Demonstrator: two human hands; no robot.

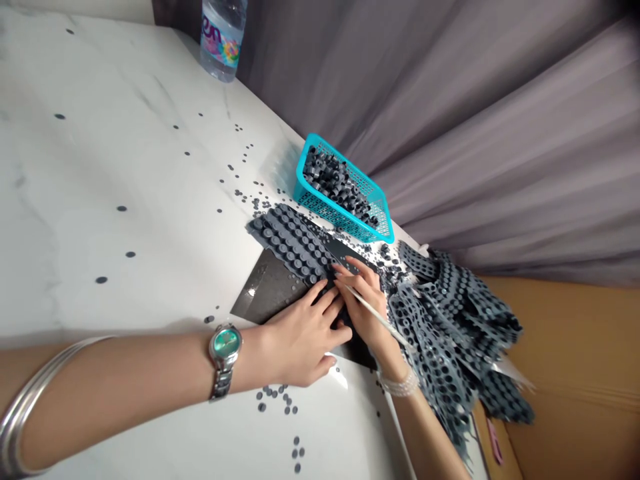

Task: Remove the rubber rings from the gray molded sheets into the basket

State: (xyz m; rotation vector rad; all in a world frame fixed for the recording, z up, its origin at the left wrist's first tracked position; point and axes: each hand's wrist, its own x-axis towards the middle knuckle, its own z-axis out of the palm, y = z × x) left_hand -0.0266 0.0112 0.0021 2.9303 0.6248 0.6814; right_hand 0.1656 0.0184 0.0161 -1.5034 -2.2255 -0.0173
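A grey rubber sheet [295,243] with rows of raised round studs lies across a dark flat board [270,287]. My left hand [305,333] rests palm down over the board, its fingers spread, fingertips at the sheet's near edge. Pinched in the fingers of my right hand [367,303] is a thin white stick [375,315], slanting down to the right. The stick's tip is hidden among the fingers, close to the studded sheet. Small dark round discs [287,400] are scattered on the white table around the board.
Beyond the board stands a turquoise basket [387,223] of small dark cylindrical pieces. A pile of perforated and studded grey sheets [450,313] lies to the right, by a cardboard surface [575,353]. A water bottle [223,43] stands at the back, before a grey curtain [450,120].
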